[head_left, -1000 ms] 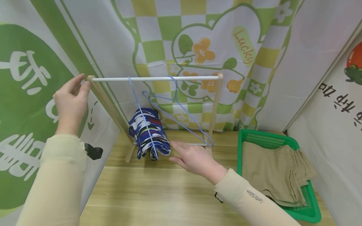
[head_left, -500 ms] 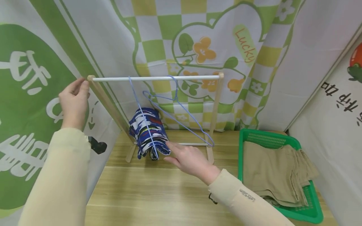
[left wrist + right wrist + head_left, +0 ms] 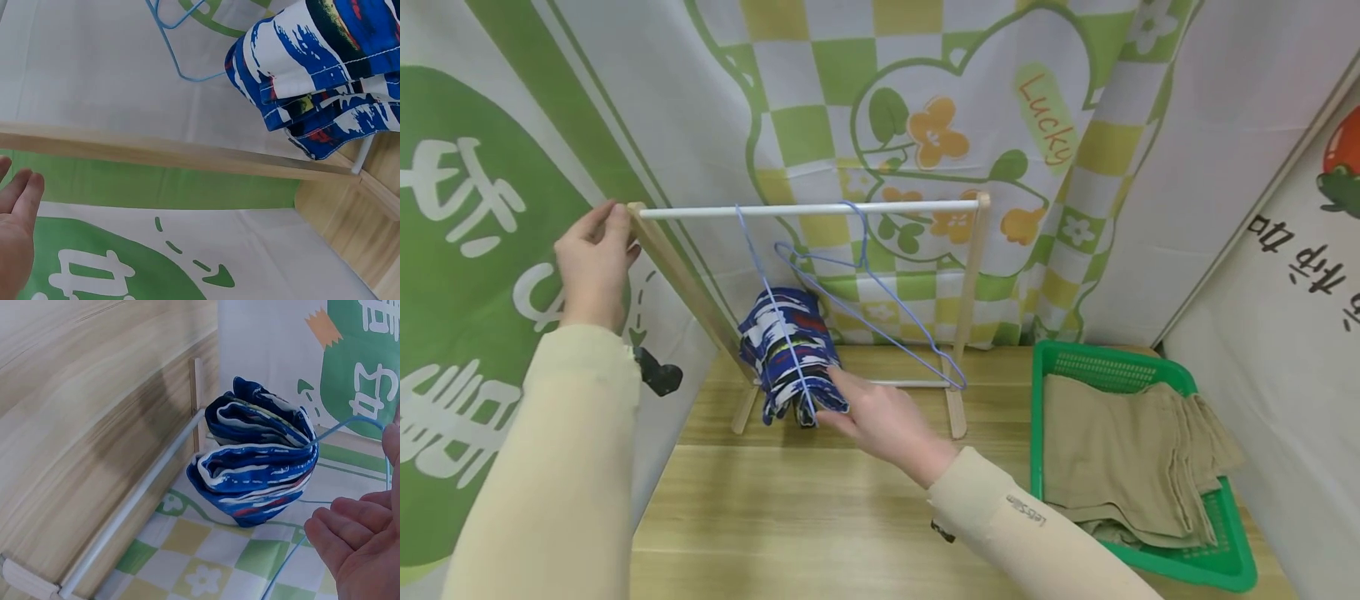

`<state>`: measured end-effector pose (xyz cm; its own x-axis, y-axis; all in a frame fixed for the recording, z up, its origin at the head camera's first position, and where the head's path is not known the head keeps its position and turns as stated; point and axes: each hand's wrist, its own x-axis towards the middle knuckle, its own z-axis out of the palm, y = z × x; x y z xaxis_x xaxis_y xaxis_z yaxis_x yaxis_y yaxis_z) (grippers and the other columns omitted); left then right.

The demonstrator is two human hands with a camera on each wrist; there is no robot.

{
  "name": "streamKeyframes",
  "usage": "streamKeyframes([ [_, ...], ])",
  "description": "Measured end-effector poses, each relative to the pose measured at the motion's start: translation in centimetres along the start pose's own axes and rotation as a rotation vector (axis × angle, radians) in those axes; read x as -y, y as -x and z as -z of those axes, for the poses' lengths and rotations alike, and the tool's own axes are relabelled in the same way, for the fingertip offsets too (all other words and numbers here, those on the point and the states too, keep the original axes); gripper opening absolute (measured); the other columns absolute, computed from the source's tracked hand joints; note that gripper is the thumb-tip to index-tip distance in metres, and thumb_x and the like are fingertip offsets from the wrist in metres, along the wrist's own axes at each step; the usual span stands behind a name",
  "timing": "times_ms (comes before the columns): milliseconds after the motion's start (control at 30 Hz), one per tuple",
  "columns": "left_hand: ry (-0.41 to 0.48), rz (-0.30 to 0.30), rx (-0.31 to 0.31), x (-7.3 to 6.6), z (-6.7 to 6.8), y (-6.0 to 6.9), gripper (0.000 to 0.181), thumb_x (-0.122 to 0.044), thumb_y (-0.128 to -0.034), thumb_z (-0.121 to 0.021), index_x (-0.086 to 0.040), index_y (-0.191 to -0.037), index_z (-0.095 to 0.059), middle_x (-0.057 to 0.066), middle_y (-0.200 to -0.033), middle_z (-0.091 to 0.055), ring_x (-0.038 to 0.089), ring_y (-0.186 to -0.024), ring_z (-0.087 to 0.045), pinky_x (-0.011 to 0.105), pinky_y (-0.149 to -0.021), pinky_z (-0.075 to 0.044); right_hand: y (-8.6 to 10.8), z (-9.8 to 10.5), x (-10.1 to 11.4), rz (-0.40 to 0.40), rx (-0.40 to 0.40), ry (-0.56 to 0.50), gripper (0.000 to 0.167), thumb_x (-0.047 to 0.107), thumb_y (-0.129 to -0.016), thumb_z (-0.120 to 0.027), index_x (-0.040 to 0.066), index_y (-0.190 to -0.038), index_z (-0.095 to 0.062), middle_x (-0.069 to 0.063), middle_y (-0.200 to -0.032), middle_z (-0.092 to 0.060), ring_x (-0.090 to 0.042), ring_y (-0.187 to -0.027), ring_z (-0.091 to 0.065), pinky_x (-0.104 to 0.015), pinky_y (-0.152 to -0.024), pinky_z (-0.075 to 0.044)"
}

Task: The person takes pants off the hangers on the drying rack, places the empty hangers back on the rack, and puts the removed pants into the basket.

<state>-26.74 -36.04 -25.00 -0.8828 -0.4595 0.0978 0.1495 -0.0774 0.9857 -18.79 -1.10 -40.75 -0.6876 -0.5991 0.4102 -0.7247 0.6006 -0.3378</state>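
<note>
The basket point(image 3: 1037, 417) stands right of the clothes rack point(image 3: 805, 208).

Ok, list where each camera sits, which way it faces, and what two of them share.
Head: worn on the head, facing forward and down at the rack, patterned garment and green basket; left hand, right hand and sleeves show.
Left wrist: worn there, looking along a wooden post towards the patterned garment; the left hand partly shows at the left edge.
Right wrist: worn there, looking at the folded patterned garment; the right hand partly shows at the right edge.
Shared: both wrist views show the patterned garment and part of the rack.
</note>
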Motion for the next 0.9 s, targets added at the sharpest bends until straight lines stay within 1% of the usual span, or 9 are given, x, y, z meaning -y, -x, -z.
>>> streamKeyframes([
  [133,0.006,0.010,-0.001,-0.1,-0.5,-0.2,0.063,-0.038,-0.0966,-0.067,-0.020,-0.154,-0.046,0.002,-0.156,-0.049,0.012,-0.140,-0.050,0.019,-0.109,-0.044,-0.5,-0.5,0.6,-0.018,-0.026,0.021,0.070,0.051,-0.097,-0.066,0.007,-0.148,-0.049,-0.015,-0.143,-0.060,-0.032,-0.106,-0.073,-0.045,-0.084,-0.063],
  [267,-0.020,-0.004,-0.017,0.1,-0.9,-0.7,0.060,-0.038,-0.0966,-0.067,-0.017,-0.150,-0.051,0.002,-0.155,-0.049,0.015,-0.136,-0.053,0.013,-0.097,-0.050,-1.0,-0.8,1.0,-0.031,-0.034,0.050,0.072,0.054,-0.096,-0.066,0.006,-0.148,-0.048,-0.014,-0.142,-0.062,-0.031,-0.103,-0.074,-0.044,-0.079,-0.064],
  [333,-0.026,-0.006,-0.021,0.2,-1.1,-0.9,0.058,-0.039,-0.0968,-0.067,-0.017,-0.148,-0.054,0.002,-0.154,-0.050,0.015,-0.134,-0.055,0.013,-0.093,-0.052,-1.1,-0.9,1.2,-0.037,-0.032,0.052,0.073,0.055,-0.095,-0.066,0.006,-0.147,-0.049,-0.014,-0.140,-0.063,-0.030,-0.101,-0.074,-0.044,-0.078,-0.064],
  [433,0.011,-0.006,-0.013,0.3,-1.2,-0.9,0.051,-0.037,-0.0984,-0.066,-0.015,-0.143,-0.060,0.006,-0.152,-0.051,0.015,-0.135,-0.055,0.015,-0.089,-0.054,-1.3,-1.0,1.4,-0.039,-0.022,0.050,0.075,0.056,-0.095,-0.066,0.006,-0.147,-0.049,-0.014,-0.140,-0.063,-0.030,-0.105,-0.074,-0.043,-0.080,-0.064],
  [533,0.055,0.001,0.006,0.3,-1.1,-0.9,0.043,-0.035,-0.0997,-0.064,-0.016,-0.139,-0.064,0.009,-0.154,-0.049,0.022,-0.139,-0.051,0.017,-0.088,-0.055,-1.3,-1.2,1.5,-0.029,-0.034,0.065,0.070,0.053,-0.096,-0.067,0.005,-0.145,-0.051,-0.014,-0.138,-0.065,-0.029,-0.104,-0.074,-0.042,-0.079,-0.064],
  [633,0.075,0.012,0.022,0.2,-1.0,-0.7,0.041,-0.035,-0.0991,-0.064,-0.017,-0.136,-0.067,0.010,-0.155,-0.048,0.025,-0.140,-0.049,0.020,-0.092,-0.054,-1.2,-1.5,1.6,-0.007,-0.072,0.083,0.057,0.040,-0.099,-0.068,0.005,-0.141,-0.053,-0.013,-0.129,-0.070,-0.026,-0.092,-0.076,-0.037,-0.068,-0.064],
  [733,0.068,0.031,0.033,0.1,-1.0,-0.4,0.043,-0.037,-0.0982,-0.064,-0.019,-0.137,-0.066,0.009,-0.157,-0.047,0.025,-0.141,-0.048,0.025,-0.102,-0.049,-1.1,-1.7,1.6,0.002,-0.116,0.094,0.047,0.026,-0.098,-0.068,0.004,-0.138,-0.056,-0.011,-0.121,-0.073,-0.023,-0.079,-0.074,-0.035,-0.057,-0.061],
  [833,0.049,0.057,0.044,-0.1,-1.0,-0.1,0.047,-0.041,-0.0974,-0.063,-0.021,-0.140,-0.064,0.008,-0.159,-0.044,0.024,-0.142,-0.047,0.029,-0.112,-0.042,-1.0,-1.8,1.5,-0.012,-0.143,0.084,0.045,0.017,-0.096,-0.067,0.002,-0.138,-0.057,-0.012,-0.117,-0.074,-0.022,-0.070,-0.073,-0.032,-0.051,-0.058],
  [900,0.045,0.077,0.050,-0.3,-1.0,0.0,0.048,-0.042,-0.0972,-0.062,-0.022,-0.141,-0.062,0.007,-0.160,-0.042,0.024,-0.143,-0.045,0.031,-0.115,-0.038,-0.9,-1.8,1.3,-0.034,-0.150,0.079,0.047,0.013,-0.096,-0.067,0.000,-0.140,-0.056,-0.014,-0.107,-0.076,-0.021,-0.063,-0.070,-0.029,-0.046,-0.054],
])
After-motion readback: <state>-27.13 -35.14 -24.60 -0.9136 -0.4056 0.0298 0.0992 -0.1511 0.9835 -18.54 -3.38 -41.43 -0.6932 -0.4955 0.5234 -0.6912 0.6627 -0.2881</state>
